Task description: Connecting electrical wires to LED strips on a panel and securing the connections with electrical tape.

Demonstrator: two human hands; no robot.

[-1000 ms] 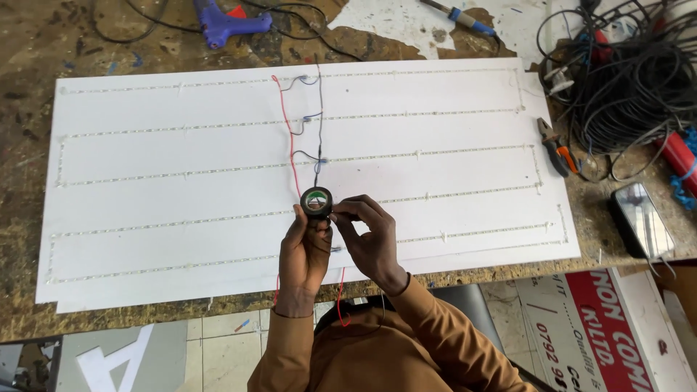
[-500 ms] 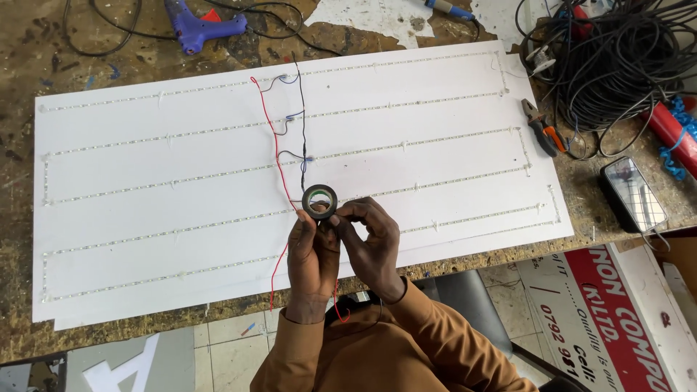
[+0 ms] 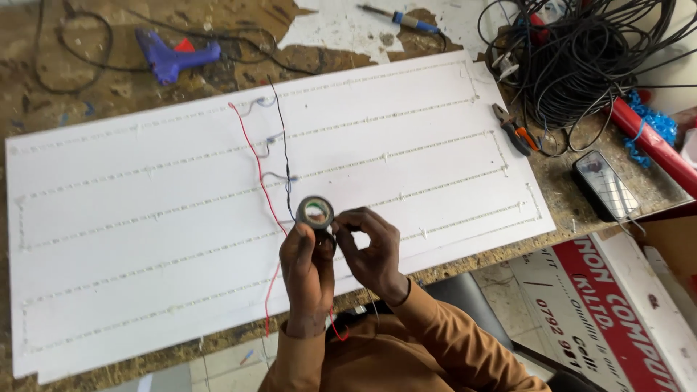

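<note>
A roll of black tape [image 3: 315, 213] is held above the white panel [image 3: 145, 218] near its front edge, gripped from below by the left hand [image 3: 308, 268] and pinched at its side by the right hand [image 3: 370, 250]. A red wire [image 3: 255, 170] and a black wire [image 3: 283, 145] are seen crossing the panel just beyond.

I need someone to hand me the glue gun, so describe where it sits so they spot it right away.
Start at the big white board covering the workbench, then look just beyond its far left corner. The glue gun lies there on the bare brown bench top. It is the only blue-purple pistol-shaped tool, with a dark cord trailing off.
</note>
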